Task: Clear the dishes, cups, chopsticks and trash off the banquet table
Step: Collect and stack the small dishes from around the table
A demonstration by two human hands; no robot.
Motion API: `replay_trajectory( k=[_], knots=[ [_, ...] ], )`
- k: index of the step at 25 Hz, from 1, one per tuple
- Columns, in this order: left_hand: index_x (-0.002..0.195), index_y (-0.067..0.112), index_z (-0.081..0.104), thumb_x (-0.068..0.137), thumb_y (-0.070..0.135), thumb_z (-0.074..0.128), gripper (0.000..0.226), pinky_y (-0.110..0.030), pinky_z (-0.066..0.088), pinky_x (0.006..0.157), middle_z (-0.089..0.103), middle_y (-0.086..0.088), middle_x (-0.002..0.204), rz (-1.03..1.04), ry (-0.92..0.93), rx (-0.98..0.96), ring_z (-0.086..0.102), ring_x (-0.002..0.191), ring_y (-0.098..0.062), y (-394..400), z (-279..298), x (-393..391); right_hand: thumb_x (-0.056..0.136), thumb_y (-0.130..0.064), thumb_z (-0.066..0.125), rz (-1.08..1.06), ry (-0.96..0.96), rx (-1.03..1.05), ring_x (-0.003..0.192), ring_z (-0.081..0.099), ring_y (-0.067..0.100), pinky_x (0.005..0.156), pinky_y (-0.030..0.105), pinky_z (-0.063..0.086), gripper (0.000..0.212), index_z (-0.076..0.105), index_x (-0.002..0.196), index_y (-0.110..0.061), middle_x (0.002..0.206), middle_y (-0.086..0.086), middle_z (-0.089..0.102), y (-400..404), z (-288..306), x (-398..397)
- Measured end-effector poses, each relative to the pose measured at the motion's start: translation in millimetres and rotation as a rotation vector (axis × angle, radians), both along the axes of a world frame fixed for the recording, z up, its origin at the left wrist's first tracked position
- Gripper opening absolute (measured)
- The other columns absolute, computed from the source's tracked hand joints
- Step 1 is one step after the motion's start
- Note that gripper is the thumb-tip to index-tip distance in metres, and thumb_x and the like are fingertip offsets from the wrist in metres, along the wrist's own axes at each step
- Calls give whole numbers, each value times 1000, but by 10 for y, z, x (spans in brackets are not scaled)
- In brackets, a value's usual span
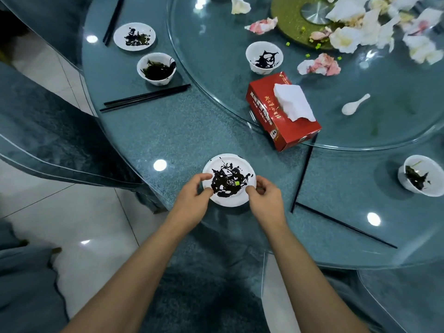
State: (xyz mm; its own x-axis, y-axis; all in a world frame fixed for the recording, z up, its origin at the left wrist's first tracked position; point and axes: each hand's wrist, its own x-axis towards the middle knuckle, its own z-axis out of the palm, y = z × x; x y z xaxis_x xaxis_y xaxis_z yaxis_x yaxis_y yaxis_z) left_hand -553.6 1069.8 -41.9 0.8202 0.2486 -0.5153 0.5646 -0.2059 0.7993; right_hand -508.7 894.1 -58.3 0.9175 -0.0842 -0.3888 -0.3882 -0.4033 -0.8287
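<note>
A small white plate (228, 164) smeared with dark sauce sits near the table's front edge. My left hand (193, 200) pinches its left rim and my right hand (263, 197) pinches its right rim. Two black chopsticks (301, 179) lie splayed to the right of the plate. A dirty bowl (420, 175) stands at the far right. Another bowl (156, 68), a second plate (134, 36) and chopsticks (146, 97) lie at the left. A third bowl (264, 57) sits on the glass turntable (216, 75).
A red tissue box (266, 111) straddles the turntable's edge. A white spoon (354, 104) and crumpled napkins (319, 64) lie on the turntable, with more napkins (374, 27) piled at the back right. Covered chairs (48, 131) stand at the left, over a tiled floor.
</note>
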Motion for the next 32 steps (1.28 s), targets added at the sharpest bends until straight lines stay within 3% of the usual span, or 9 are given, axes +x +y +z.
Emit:
replay_trajectory(
  k=[2, 5, 12, 18, 20, 24, 26, 29, 32],
  knots=[
    [128, 34, 61, 98, 17, 55, 35, -27, 50, 87, 68, 6, 109, 7, 10, 4, 64, 100, -10, -3, -10, 16, 86, -8, 63, -8, 7, 3, 77, 67, -7, 77, 22, 53, 28, 67, 93, -35, 77, -26, 70, -22, -1, 9],
    [125, 33, 63, 97, 16, 56, 33, -29, 52, 83, 71, 7, 104, 33, 21, -1, 67, 92, -12, 11, -50, 64, 88, -10, 63, -8, 34, 23, 88, 70, 7, 86, 28, 55, 25, 68, 105, -28, 87, -20, 70, 4, 34, 42],
    [129, 27, 59, 93, 12, 61, 40, -44, 49, 105, 59, 22, 108, 69, 23, -74, 64, 113, -18, -16, -72, 122, 87, -14, 65, -31, 48, 16, 92, 69, 13, 91, 34, 55, 18, 70, 100, -26, 89, -13, 71, 1, 56, 117],
    [124, 36, 53, 94, 11, 59, 39, -38, 54, 96, 58, 18, 113, 114, -36, -112, 65, 102, -8, 28, 104, -44, 89, -14, 66, -31, -4, 32, 73, 63, -14, 73, 10, 49, 25, 73, 112, -16, 88, -20, 70, 34, 214, -2],
    [123, 37, 52, 95, 9, 59, 40, -33, 55, 91, 57, 14, 117, 132, -56, -129, 64, 99, -2, 78, 199, -111, 89, -13, 65, -31, -33, 51, 72, 63, -15, 68, 5, 47, 23, 73, 111, -16, 88, -19, 70, 78, 313, -52],
    [120, 41, 54, 94, 11, 59, 39, -37, 52, 98, 57, 2, 132, 161, -107, -132, 63, 102, -2, 240, 441, -332, 91, -11, 62, -26, -88, 68, 74, 63, -13, 68, 3, 45, 20, 75, 106, -16, 89, -15, 72, 221, 529, -224],
    [120, 42, 56, 89, 18, 61, 39, -41, 52, 101, 58, 0, 134, 174, -134, -118, 64, 103, -3, 332, 612, -470, 92, -6, 60, -29, -117, 67, 76, 64, -10, 72, 6, 48, 22, 76, 107, -11, 91, -8, 74, 310, 607, -328],
    [116, 46, 57, 76, 29, 58, 43, -47, 50, 104, 60, -1, 135, 204, -144, -128, 63, 111, -10, 486, 866, -661, 92, 0, 58, -21, -133, 96, 89, 69, 13, 88, 28, 55, 26, 74, 112, -5, 100, 6, 76, 482, 716, -480],
    [124, 37, 58, 81, 25, 60, 45, -49, 48, 106, 62, -4, 133, 206, -163, -111, 63, 114, -16, 697, 1014, -835, 92, 2, 58, -13, -140, 120, 85, 67, 16, 86, 35, 56, 26, 74, 112, -4, 99, 8, 75, 696, 802, -596]
  ],
)
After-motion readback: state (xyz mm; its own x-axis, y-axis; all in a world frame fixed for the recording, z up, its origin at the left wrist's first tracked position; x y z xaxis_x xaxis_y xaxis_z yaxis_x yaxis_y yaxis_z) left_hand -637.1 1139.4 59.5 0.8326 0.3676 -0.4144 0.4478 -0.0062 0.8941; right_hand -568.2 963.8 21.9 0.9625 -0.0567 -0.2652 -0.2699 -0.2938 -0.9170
